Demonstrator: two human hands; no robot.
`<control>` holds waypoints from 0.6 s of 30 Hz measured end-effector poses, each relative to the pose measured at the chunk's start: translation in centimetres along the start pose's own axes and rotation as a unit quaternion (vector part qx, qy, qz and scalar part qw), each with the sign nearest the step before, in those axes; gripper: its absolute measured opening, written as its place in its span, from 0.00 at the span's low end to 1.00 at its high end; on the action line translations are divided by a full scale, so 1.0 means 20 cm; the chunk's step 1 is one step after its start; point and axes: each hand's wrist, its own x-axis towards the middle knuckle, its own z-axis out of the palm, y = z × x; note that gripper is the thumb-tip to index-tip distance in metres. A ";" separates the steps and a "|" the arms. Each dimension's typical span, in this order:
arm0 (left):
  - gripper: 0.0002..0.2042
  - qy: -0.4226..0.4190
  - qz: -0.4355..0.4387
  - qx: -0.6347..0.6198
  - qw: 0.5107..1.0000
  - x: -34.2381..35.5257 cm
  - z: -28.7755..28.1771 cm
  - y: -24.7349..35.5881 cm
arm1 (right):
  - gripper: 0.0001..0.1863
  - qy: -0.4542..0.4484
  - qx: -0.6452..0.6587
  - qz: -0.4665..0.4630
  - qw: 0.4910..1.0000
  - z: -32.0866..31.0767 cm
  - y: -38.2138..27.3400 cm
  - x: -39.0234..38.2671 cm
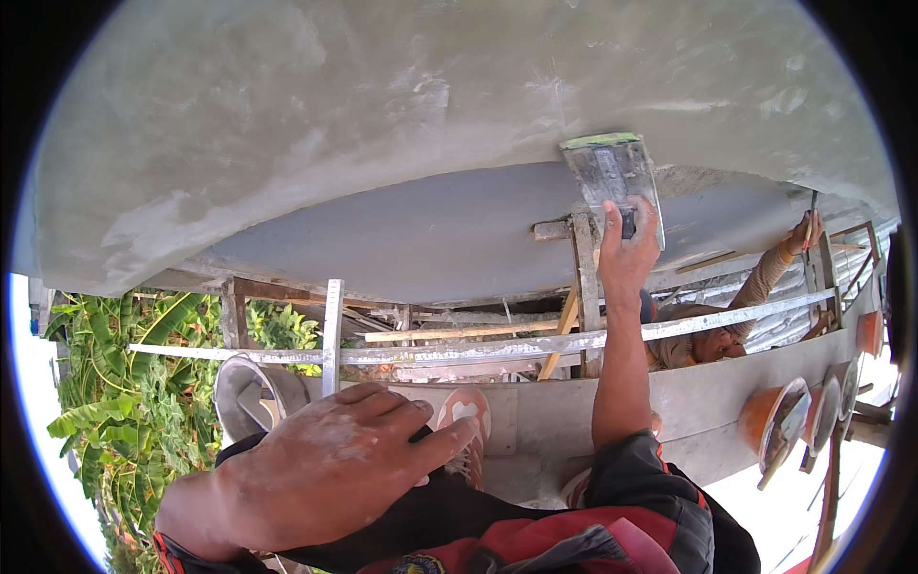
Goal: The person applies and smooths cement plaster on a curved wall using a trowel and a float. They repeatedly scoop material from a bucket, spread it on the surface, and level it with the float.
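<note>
My right hand point(628, 251) reaches up and grips the dark handle of a plastering trowel point(604, 172). The trowel has a wide, grey-smeared blade with a green edge, and that edge lies against the lower border of the wet grey plaster surface point(363, 124). Below, my left hand point(335, 450) lies over my bent leg, its fingers stretched out and dusted with plaster. It holds nothing that I can see.
A long metal straightedge point(459, 354) crosses the scaffold in front of me, beside a short upright bar point(332, 330). Buckets stand left point(222, 407) and right point(755, 411) on the planks point(688, 435). Another person's arm point(765, 277) reaches up at right. Banana plants point(110, 354) grow below left.
</note>
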 end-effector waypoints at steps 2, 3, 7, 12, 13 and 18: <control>0.31 -0.008 -0.005 -0.002 1.000 0.00 -0.01 0.00 | 0.21 0.012 0.019 0.006 1.000 0.00 0.03 -0.01; 0.31 -0.017 -0.006 -0.010 1.000 0.01 -0.02 0.01 | 0.21 -0.012 0.019 -0.003 1.000 0.02 0.03 -0.05; 0.32 0.027 0.016 -0.005 1.000 0.00 0.02 -0.02 | 0.21 -0.056 0.009 -0.042 0.997 0.11 -0.09 -0.08; 0.31 0.002 -0.013 -0.006 1.000 -0.03 0.00 -0.03 | 0.21 0.018 0.093 0.179 0.979 -0.03 -0.04 -0.03; 0.31 -0.008 -0.017 -0.014 1.000 -0.03 -0.01 -0.03 | 0.21 0.069 -0.007 -0.019 0.997 -0.01 -0.01 -0.02; 0.31 -0.005 0.000 0.012 1.000 -0.01 -0.03 -0.04 | 0.21 -0.032 0.032 0.020 0.999 0.10 -0.18 -0.07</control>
